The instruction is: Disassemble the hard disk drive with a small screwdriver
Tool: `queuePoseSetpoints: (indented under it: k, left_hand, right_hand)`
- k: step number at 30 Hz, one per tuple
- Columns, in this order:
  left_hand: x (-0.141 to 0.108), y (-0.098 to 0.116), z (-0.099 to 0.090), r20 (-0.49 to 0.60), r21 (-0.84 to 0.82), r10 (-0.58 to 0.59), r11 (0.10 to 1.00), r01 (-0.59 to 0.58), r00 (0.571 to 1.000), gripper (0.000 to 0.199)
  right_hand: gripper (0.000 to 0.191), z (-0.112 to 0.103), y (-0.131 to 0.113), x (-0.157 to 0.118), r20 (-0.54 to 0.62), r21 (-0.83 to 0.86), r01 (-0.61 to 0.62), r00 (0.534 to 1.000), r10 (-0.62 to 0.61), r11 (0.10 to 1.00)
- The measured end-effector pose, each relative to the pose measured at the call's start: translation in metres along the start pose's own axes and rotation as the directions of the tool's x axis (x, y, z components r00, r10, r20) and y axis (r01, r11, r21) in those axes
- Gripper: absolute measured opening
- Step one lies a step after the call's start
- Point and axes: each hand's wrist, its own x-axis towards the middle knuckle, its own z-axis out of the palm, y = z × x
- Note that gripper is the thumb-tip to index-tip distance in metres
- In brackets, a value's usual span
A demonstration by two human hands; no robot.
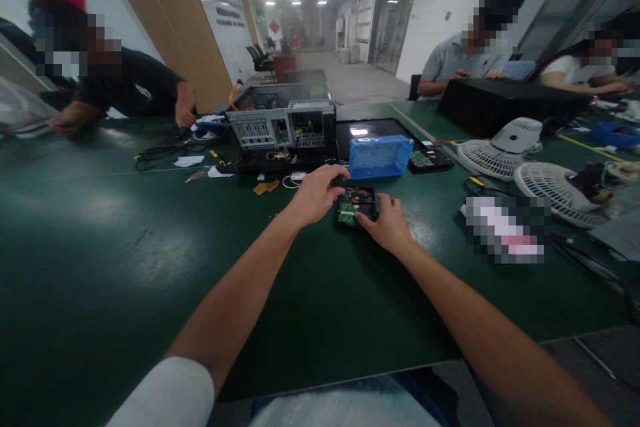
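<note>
A hard drive [357, 198] with a green circuit board and a dark casing lies on the green table in front of me. My right hand [390, 221] grips its right side, the thumb over the board and the fingers along the edge. At the drive's upper left corner is my left hand [319, 195], its fingers curled and thumb and fingertips apart. Nothing can be made out between them. Just behind the drive stands a blue plastic bin [379, 157], tipped so that its open side shows.
An opened computer case [283, 123] stands behind my left hand. A dark flat panel [373, 128] and another board-bearing unit [429, 159] lie near the bin. To the right are white fan parts [500, 150] and a black box [510, 101]. Several people sit around the table [125, 267].
</note>
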Motion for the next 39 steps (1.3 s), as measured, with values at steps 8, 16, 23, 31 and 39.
queuePoseSetpoints:
  k: [8,16,23,31,39]
  left_hand:
    - [-0.001,0.007,-0.001,-0.074,-0.002,-0.032,0.999,0.032,0.997,0.026]
    - [-0.001,0.009,-0.002,-0.133,-0.001,-0.019,1.000,0.019,0.991,0.022]
    - [0.001,0.001,0.003,-0.170,-0.033,-0.018,0.999,0.013,0.985,0.021]
    - [-0.003,0.003,-0.003,0.035,-0.200,-0.183,0.962,0.186,0.983,0.019]
    - [-0.001,0.002,-0.003,0.057,-0.164,-0.129,0.977,0.137,0.990,0.019]
  right_hand:
    - [0.082,-0.006,0.010,0.008,0.040,0.075,0.099,0.994,-0.102,0.992]
    - [0.103,-0.004,0.035,0.030,0.076,0.070,0.306,0.947,-0.311,0.949]
    - [0.115,0.002,0.043,0.050,0.187,0.074,0.318,0.927,-0.327,0.945]
    - [0.114,-0.002,0.041,0.051,0.253,0.069,0.291,0.920,-0.298,0.954]
    - [0.105,-0.003,0.044,0.053,0.280,0.062,0.345,0.895,-0.348,0.937]
